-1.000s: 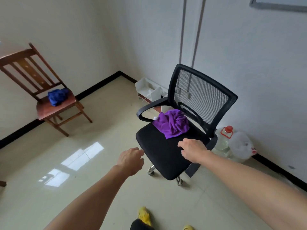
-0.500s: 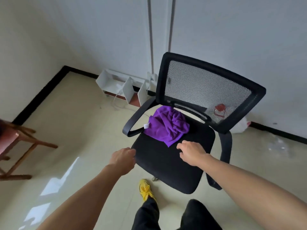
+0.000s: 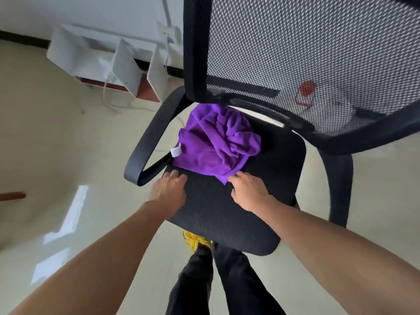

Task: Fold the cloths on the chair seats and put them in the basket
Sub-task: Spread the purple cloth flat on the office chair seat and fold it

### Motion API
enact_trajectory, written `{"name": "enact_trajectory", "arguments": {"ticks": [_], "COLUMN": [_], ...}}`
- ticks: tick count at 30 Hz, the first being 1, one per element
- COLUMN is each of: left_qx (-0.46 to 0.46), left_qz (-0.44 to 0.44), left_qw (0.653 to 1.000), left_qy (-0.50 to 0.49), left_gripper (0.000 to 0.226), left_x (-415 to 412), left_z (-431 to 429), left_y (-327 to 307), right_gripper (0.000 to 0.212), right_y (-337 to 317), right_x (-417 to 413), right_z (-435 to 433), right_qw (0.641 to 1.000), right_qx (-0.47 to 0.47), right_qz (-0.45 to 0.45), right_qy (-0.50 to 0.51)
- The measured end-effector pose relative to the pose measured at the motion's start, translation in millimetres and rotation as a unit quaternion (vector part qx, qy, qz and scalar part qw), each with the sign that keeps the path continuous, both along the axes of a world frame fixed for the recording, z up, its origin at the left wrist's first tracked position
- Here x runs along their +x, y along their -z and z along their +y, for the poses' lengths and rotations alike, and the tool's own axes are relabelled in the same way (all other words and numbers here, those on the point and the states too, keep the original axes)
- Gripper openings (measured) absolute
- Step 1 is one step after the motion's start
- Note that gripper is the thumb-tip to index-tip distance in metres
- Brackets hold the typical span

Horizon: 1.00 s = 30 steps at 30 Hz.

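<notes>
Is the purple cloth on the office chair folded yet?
Not folded. The purple cloth lies crumpled in a wrinkled heap on the black seat.

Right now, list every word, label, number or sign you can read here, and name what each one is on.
No readable text anywhere in this view.
White tag on the purple cloth: nothing legible on it.
Red shape seen through the chair's mesh back: blurred, no lettering can be made out.

A white shelf unit [image 3: 97,62] lies by the wall [image 3: 91,10], a yellow shoe [image 3: 195,241] on the glossy floor [image 3: 56,144].
</notes>
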<state>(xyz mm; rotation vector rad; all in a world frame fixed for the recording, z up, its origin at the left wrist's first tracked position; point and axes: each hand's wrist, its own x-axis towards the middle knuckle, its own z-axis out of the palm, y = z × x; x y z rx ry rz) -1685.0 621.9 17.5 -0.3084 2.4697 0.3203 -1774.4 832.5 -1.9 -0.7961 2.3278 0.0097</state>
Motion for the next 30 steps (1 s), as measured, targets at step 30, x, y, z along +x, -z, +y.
{"name": "enact_trajectory", "arguments": {"ticks": [30], "left_qx": [0.022], "left_qz": [-0.144], "left_qw": [0.987], "left_qy": [0.068], "left_gripper": [0.028], "left_x": [84], "left_z": [23], "left_y": [75], "right_gripper": [0.017], "right_y": [64], "right_x": [124], "right_z": [64], "right_qw": [0.989], "right_qx": [0.027], "right_qz": [0.003], "right_qy": [0.144]}}
